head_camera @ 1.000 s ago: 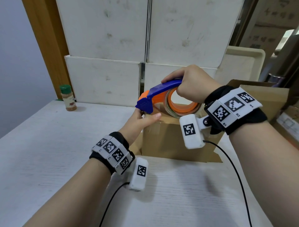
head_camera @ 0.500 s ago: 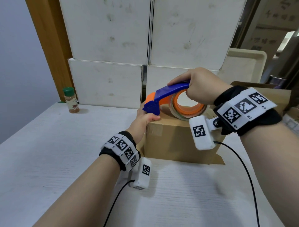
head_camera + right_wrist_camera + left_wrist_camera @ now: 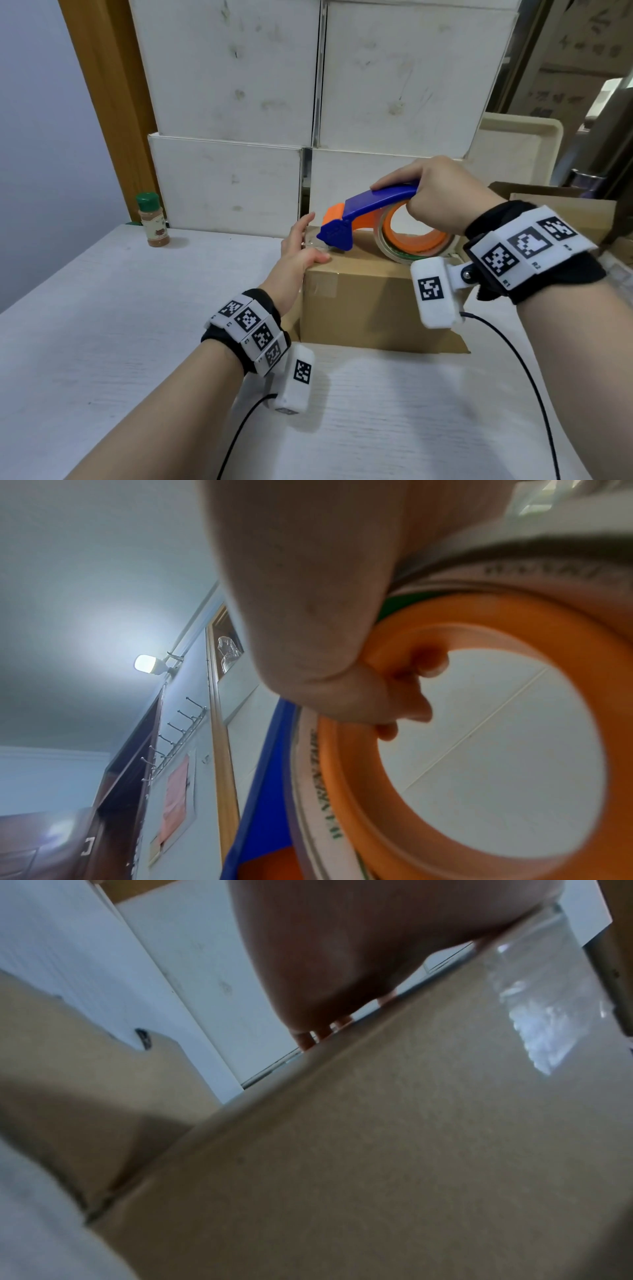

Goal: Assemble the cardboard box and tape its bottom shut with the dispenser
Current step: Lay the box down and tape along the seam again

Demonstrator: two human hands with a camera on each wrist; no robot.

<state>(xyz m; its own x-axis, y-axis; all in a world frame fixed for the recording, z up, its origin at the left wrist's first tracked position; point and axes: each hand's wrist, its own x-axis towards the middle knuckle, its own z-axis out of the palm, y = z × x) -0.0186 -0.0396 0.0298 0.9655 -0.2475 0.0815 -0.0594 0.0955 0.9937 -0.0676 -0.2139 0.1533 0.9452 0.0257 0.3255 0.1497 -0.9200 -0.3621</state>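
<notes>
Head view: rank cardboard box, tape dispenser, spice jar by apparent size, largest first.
1. Cardboard box
2. Tape dispenser, held in the right hand
3. Spice jar, clearly smallest, though it stands farther from the camera, so its true size is less sure.

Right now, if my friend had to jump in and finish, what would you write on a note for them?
Right hand: grips the dispenser, fingers curled through its orange ring, blue nose down on top of the box.
Left hand: fingers straight, steadying the box's top left edge, thumb on top by the tape end.
Box: folded up, standing on the table with its bottom facing up.
Done: box assembled; a clear tape end is stuck down over the left side.
Left: pull the dispenser across the top to the far side, cut the tape, press it flat.
</notes>
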